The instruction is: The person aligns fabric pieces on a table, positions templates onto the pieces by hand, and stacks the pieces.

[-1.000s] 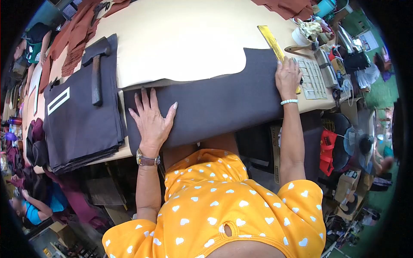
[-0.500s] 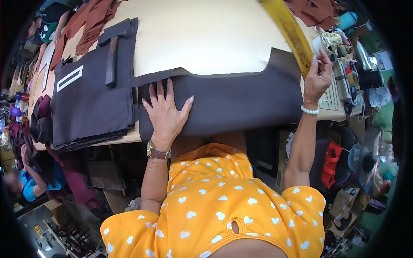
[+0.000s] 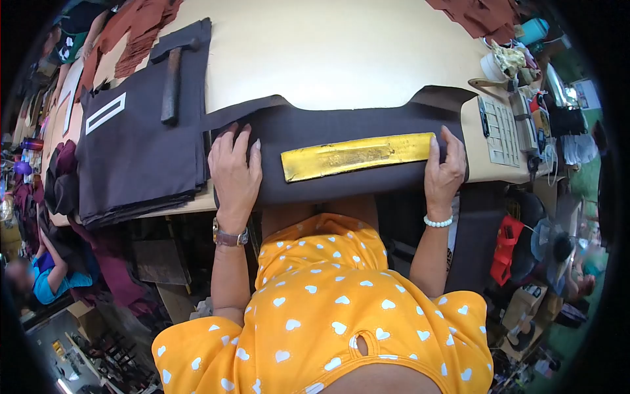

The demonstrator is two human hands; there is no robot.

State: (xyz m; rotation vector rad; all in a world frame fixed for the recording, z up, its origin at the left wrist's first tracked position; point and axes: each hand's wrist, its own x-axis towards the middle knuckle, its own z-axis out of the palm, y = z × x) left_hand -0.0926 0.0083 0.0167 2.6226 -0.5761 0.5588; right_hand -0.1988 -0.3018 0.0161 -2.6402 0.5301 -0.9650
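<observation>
A dark brown leather-like sheet point(image 3: 394, 125) with a curved cut-out along its far side lies at the table's near edge. On it rests a long yellow strip point(image 3: 357, 156), slightly curved, with dark smudges along its middle. My left hand point(image 3: 235, 172) touches the sheet near its left end, fingers bent and thumb apart. At the strip's right end is my right hand point(image 3: 445, 169), its thumb touching that end and its fingers loosely curved, apart from the thumb. The undersides of the fingertips are hidden.
Left of the sheet, a stack of dark pieces point(image 3: 141, 154) carries a hammer point(image 3: 172, 85) and a white rectangular frame point(image 3: 105, 113). Rust-coloured pieces point(image 3: 141, 39) lie beyond. To the right are a slotted metal plate point(image 3: 502, 131) and a white cup point(image 3: 492, 65). Other people sit at left.
The yellow strip has come down from the upper right onto the dark sheet, my right hand moving left and nearer with it. My left hand has shifted slightly left, its fingers now more bent.
</observation>
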